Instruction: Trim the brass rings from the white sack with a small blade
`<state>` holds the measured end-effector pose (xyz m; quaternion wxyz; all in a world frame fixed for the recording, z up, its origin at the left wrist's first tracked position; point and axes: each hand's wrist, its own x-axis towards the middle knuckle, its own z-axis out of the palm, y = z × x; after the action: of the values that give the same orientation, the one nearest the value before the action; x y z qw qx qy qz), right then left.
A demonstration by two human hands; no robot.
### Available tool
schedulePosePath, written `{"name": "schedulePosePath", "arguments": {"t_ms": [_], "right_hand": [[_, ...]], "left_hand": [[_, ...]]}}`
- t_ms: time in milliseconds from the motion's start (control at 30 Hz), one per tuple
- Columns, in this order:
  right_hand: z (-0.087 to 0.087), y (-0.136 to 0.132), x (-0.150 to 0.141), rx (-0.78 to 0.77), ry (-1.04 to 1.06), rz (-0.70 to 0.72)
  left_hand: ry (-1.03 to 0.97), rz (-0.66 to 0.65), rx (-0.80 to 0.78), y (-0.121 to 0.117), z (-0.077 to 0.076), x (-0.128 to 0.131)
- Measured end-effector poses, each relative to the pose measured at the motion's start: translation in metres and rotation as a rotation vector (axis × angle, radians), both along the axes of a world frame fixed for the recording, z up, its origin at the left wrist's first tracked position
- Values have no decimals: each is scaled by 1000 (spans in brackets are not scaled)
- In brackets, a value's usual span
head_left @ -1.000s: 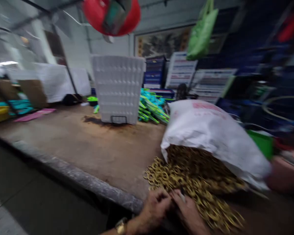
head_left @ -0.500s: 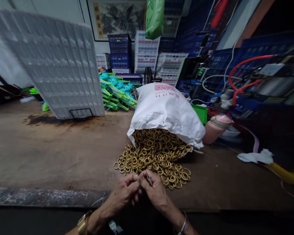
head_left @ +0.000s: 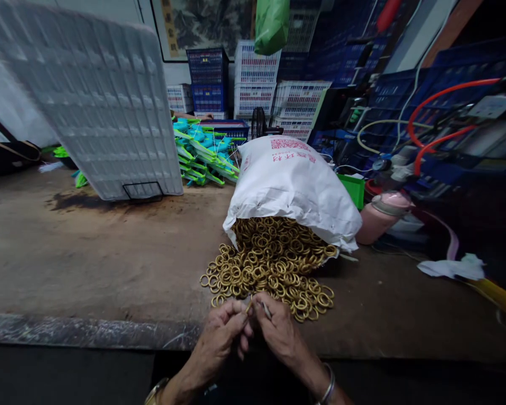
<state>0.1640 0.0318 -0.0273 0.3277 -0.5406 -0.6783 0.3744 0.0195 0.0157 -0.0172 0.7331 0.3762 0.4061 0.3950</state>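
Observation:
A heap of brass rings (head_left: 270,267) spills from the open mouth of a white sack (head_left: 293,188) lying on the brown workbench (head_left: 88,264). My left hand (head_left: 223,332) and my right hand (head_left: 278,332) meet at the near edge of the heap, fingers pinched together. A brass ring (head_left: 248,307) shows between the left fingertips. A thin dark metal pin (head_left: 265,309) pokes up from the right hand's fingers. A watch sits on the left wrist and a bangle on the right.
A tall stack of white plastic trays (head_left: 96,107) leans at back left. Green and blue bundles (head_left: 204,152) lie behind it. A pink flask (head_left: 382,216), a green box (head_left: 354,188), hoses and stacked crates (head_left: 253,79) crowd the right and back. Crumpled white paper (head_left: 451,267) lies right.
The view swung right and steadied, then dipped slightly. Both hands stay pinched together at the near edge of the ring heap, shifted a little lower in view.

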Motion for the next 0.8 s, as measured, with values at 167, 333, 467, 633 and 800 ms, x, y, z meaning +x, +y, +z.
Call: {"name": "schedulePosePath", "arguments": {"t_ms": [167, 333, 467, 633, 800], "right_hand": [[-2, -10, -1, 116, -286, 128], [-4, -9, -4, 105, -369, 161], [-2, -9, -7, 74, -392, 141], [-5, -8, -7, 72, -464, 84], [-13, -2, -3, 50, -528, 85]], "left_hand": [[122, 44, 33, 0, -2, 3], [189, 72, 89, -2, -2, 0], [216, 82, 117, -2, -3, -1], [210, 87, 103, -4, -2, -2], [124, -28, 22, -15, 5, -7]]}}
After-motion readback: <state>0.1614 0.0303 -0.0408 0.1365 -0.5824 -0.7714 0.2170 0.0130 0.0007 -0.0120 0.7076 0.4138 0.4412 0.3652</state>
